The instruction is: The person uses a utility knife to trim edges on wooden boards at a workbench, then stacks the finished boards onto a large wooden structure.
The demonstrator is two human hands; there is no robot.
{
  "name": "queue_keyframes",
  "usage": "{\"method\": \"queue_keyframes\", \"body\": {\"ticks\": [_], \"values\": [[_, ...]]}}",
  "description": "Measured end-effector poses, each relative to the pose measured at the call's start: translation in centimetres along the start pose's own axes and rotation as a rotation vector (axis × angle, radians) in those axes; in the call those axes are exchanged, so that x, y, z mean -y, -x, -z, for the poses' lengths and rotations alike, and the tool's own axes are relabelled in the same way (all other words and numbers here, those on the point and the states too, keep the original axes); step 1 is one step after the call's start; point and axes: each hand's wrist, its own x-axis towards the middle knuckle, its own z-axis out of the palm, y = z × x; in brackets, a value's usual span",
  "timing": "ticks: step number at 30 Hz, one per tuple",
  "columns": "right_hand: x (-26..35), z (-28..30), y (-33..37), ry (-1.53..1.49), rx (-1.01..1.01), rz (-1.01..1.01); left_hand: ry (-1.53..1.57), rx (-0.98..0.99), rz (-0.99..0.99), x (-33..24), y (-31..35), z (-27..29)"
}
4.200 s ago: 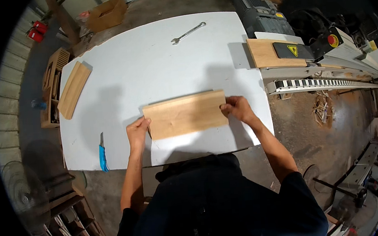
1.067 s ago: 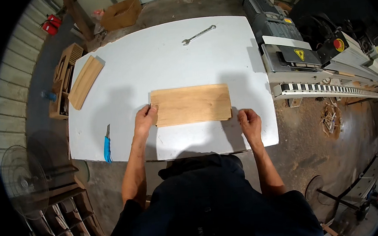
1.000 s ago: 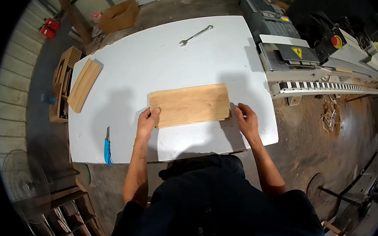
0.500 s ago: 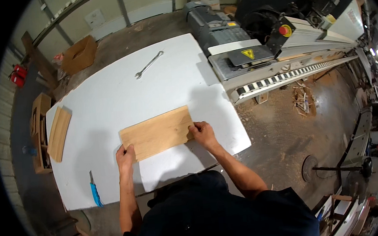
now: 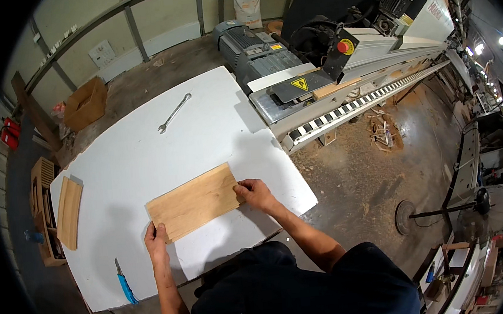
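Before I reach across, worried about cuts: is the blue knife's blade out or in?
Out: the blue knife lies on the white table, its metal blade showing beyond the handle.

One bare left hand (image 5: 157, 236) and one bare right hand (image 5: 257, 194) are holding one visible rectangular pale-wood board (image 5: 195, 203) left of centre; one silver steel wrench (image 5: 174, 113) is lying at upper left, one blue-handled knife (image 5: 126, 287) at lower left.
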Motion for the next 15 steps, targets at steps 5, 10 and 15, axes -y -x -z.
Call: {"method": "queue_keyframes", "body": {"ticks": [5,10,15], "values": [[0.3,3.2,-3.0,-0.393,-0.094,-0.014,-0.038,-0.104,0.027,0.2,-0.1,0.7],[2.6,8.2,-8.1,-0.863,-0.300,-0.047,-0.226,-0.246,-0.146,0.8,-0.1,1.8],[3.8,11.0,-11.7,-1.300,-0.323,-0.232,-0.393,-0.322,-0.367,-2.0,1.2,-0.8]]}}
